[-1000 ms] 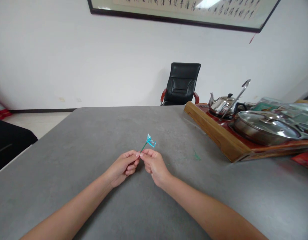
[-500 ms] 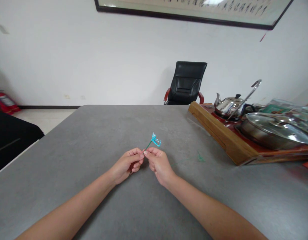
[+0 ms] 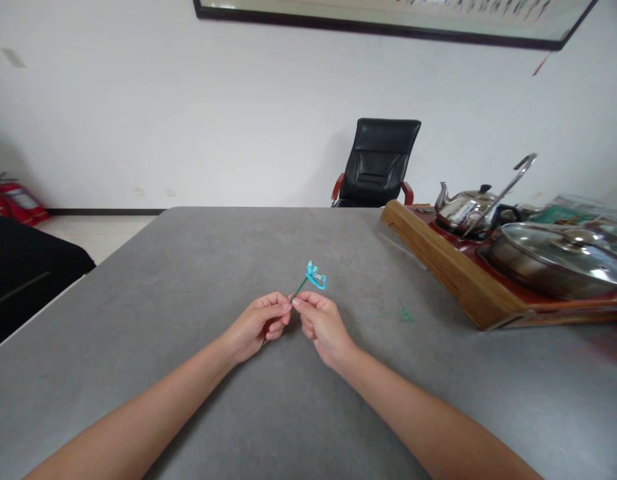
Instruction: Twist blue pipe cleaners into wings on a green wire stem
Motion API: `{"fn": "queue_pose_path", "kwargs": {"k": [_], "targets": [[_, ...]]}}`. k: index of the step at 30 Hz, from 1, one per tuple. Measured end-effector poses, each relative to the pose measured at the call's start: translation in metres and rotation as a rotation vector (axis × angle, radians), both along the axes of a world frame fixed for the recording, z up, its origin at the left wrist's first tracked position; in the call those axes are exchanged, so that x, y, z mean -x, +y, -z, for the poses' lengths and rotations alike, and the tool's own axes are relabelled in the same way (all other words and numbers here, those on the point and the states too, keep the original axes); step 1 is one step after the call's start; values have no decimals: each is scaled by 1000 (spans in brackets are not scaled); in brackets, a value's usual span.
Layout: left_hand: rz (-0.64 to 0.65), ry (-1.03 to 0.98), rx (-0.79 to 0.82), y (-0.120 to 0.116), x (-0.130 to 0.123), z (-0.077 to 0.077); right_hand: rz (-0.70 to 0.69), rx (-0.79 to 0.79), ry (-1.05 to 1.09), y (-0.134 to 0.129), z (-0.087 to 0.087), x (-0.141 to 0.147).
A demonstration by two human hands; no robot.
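A small craft flower (image 3: 315, 275) with shiny blue looped petals on a thin green stem tilts up and to the right above the grey table. My left hand (image 3: 261, 325) pinches the lower end of its stem between thumb and forefinger. From the other side, my right hand (image 3: 324, 327) is also closed on the stem, its fingertips touching those of the left. The stem's lowest part is hidden by my fingers. To the right of my right hand, a little tangle of green thread-like material (image 3: 406, 313) lies on the table.
The grey table (image 3: 228, 247) stretches ahead. At its right stands a wooden tea tray (image 3: 458, 287) bearing a steel kettle (image 3: 468, 208) and a lidded pan (image 3: 548, 267). Behind the table is a black chair (image 3: 378, 160); a fire extinguisher (image 3: 23, 202) sits at far left.
The whole view has shifted slightly, moving the scene a little right and up. Both hands keep their pinch on the flower's stem, with little visible change.
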State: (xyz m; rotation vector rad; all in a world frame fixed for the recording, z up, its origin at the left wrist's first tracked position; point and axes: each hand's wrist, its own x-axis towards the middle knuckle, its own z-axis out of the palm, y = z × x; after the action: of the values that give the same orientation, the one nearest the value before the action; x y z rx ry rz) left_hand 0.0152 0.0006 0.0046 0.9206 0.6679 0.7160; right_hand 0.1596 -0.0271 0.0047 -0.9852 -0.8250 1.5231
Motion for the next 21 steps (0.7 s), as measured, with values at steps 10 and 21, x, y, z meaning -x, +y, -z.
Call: {"fn": "queue_pose_path", "kwargs": {"k": [10, 21], "targets": [[9, -15, 18, 2, 2, 3, -28, -5, 26, 2, 2, -1], [22, -31, 21, 1, 3, 3, -36, 25, 30, 2, 1, -1]]}}
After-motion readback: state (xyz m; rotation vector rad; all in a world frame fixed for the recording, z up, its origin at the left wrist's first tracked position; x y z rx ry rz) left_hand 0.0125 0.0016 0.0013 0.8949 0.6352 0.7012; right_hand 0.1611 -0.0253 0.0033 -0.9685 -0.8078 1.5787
